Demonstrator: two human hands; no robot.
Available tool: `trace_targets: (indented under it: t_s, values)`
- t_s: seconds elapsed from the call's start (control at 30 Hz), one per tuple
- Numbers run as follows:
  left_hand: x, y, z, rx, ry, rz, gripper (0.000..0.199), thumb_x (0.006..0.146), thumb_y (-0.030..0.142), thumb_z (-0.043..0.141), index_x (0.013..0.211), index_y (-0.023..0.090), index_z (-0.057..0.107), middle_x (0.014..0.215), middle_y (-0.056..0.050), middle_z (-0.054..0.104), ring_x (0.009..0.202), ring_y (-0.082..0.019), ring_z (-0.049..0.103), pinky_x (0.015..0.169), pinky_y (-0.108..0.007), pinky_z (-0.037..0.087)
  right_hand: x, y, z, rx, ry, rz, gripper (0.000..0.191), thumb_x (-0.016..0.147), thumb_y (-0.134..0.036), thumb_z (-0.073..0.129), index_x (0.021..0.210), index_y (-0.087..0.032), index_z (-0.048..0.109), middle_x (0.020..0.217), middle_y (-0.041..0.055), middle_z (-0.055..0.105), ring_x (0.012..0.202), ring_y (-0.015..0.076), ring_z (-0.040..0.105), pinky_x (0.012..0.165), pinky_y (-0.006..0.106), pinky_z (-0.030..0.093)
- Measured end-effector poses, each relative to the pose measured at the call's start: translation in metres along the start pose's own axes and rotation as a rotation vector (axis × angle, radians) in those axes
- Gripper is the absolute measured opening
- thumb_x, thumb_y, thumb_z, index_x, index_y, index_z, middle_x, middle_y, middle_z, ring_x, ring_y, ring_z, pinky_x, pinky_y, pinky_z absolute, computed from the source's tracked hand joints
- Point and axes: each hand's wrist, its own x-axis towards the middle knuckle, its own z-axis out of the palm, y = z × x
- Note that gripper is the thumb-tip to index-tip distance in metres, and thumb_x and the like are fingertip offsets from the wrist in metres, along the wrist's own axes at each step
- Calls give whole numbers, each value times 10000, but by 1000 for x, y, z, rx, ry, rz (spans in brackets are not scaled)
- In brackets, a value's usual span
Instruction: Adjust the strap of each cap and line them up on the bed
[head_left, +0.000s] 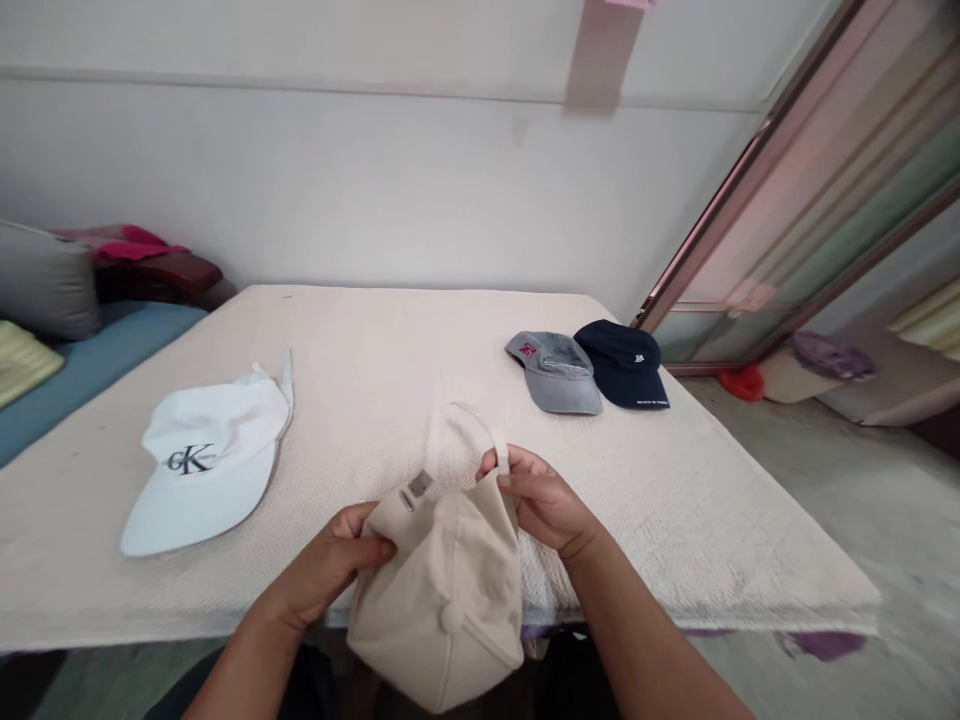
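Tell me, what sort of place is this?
Probably a room in someone's home, though I can't tell which room. A grey cushion sits on a blue cover at the left, and everyday caps, such as the white cap, lie on a pale cloth.

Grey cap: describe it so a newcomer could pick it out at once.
Start from the white wall and the cream cover below it. Beyond the right hand, toward the cover's far right corner, two caps sit side by side. The grey cap is the left one, and its red emblem sets it apart from the navy cap with white lettering.
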Motion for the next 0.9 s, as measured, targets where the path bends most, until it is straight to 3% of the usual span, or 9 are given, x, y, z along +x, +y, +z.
trace_targets:
  t_s: [0.1, 0.17, 0.3, 0.4, 0.47, 0.53, 0.67, 0.77, 0.9]
  values:
    - [9, -3, 5, 20, 92, 45, 355, 626, -1, 605, 928, 154, 710, 749, -57, 715, 639, -199, 649, 591, -275, 486, 3, 1, -3, 7, 48, -12, 107, 730, -155, 679, 833, -165, 651, 760, 18, 648, 660, 129, 600, 631, 234, 462]
    - [14, -4, 9, -22, 158, 88, 378, 604, -4, 579, 915, 165, 712, 719, -35, 705, 603, -187, 634, 581, -274, 480, 6, 4, -6, 22, 112, -29, 90, 773, -248, 670, 800, -164, 653, 711, 10, 618, 610, 114, 560, 586, 221, 440]
    - [16, -2, 17, -116, 190, 131, 200, 695, 166, 643, 880, 150, 717, 735, -56, 706, 618, -200, 630, 597, -294, 485, 10, 6, -7, -35, 219, -61, 223, 829, -391, 634, 853, -171, 664, 629, -11, 568, 526, 93, 482, 506, 201, 386]
    - [15, 1, 22, -79, 205, 122, 253, 748, 330, 687, 917, 144, 712, 805, -87, 717, 684, -217, 644, 646, -311, 489, 12, 1, -5, -63, 203, -123, 158, 804, -302, 663, 884, -166, 665, 715, 16, 612, 623, 115, 541, 577, 220, 425]
    - [16, 2, 22, -39, 235, 110, 273, 721, 336, 726, 914, 145, 708, 812, -87, 716, 688, -212, 642, 642, -301, 481, 14, -2, -5, -16, 208, -188, 100, 769, -214, 667, 854, -161, 660, 768, 29, 623, 695, 130, 564, 653, 247, 449]
    - [18, 0, 20, -34, 259, 109, 272, 690, 296, 751, 910, 143, 706, 800, -81, 711, 682, -207, 639, 640, -295, 476, 15, -5, -5, 58, 217, -213, 100, 744, -162, 646, 844, -165, 648, 694, -1, 576, 605, 106, 512, 627, 254, 444]
    - [20, -5, 19, -89, 241, 138, 250, 675, 190, 710, 922, 147, 700, 779, -63, 697, 682, -207, 633, 644, -294, 477, 17, -1, -1, 42, 191, -142, 130, 844, -277, 570, 866, -159, 619, 536, -65, 434, 419, 54, 279, 469, 218, 332]
    - [19, -4, 24, -130, 149, 163, 207, 730, 208, 658, 928, 161, 693, 782, -49, 687, 676, -190, 616, 647, -290, 478, 18, 3, 7, -80, 131, -115, 242, 909, -376, 496, 922, -161, 606, 489, -81, 404, 388, 47, 220, 428, 208, 263]
    - [17, -1, 31, -133, 169, 177, 128, 762, 286, 672, 812, 168, 677, 709, -9, 647, 621, -145, 576, 603, -247, 456, 16, 4, 14, -147, 31, -66, 214, 908, -358, 499, 965, -177, 598, 485, -93, 402, 369, 37, 186, 411, 203, 211]
